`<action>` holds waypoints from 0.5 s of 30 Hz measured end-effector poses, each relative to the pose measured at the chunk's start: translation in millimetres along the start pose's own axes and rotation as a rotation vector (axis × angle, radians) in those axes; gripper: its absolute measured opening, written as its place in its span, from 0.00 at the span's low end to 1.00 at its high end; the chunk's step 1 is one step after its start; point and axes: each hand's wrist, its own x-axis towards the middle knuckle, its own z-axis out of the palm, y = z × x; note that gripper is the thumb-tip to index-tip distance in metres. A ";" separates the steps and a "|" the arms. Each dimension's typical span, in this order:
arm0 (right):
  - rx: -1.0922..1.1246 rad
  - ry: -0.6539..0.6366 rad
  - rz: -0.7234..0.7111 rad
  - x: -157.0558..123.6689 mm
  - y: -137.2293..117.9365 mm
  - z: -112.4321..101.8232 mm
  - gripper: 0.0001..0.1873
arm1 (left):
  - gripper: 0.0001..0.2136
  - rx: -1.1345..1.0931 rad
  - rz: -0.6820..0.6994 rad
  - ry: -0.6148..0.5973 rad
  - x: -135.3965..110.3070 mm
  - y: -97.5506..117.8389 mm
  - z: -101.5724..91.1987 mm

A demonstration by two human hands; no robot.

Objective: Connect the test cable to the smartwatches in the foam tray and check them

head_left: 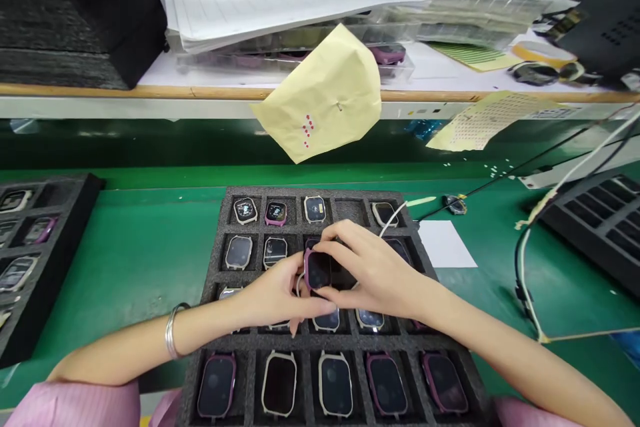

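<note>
Above the middle of a black foam tray, a purple-framed smartwatch with a dark screen is held between both hands. My left hand grips its left and lower side, fingers closed. From the other side, my right hand pinches the watch's top and lower edge with fingers and thumb. A thin white cable loops by the left fingers; what it joins is hidden. Around the hands, the tray's compartments hold several watches, such as a cream-framed one and a purple-framed one. Some screens are lit.
Another foam tray with watches stands at the left, and a black tray at the right. Cables hang at the right. A yellow paper hangs from the shelf edge. White paper lies beside the tray.
</note>
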 end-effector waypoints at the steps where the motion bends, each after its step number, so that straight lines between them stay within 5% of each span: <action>1: -0.007 -0.002 -0.009 0.0 -1.5 1.3 0.18 | 0.19 0.010 0.011 0.017 -0.3 -0.4 0.5; 8: -0.108 -0.024 -0.022 1.3 0.5 -3.0 0.16 | 0.18 0.029 0.033 0.055 0.8 -3.3 1.7; 15: 0.109 0.072 0.001 0.8 5.9 16.6 0.18 | 0.17 0.002 0.029 0.124 -2.8 2.6 4.8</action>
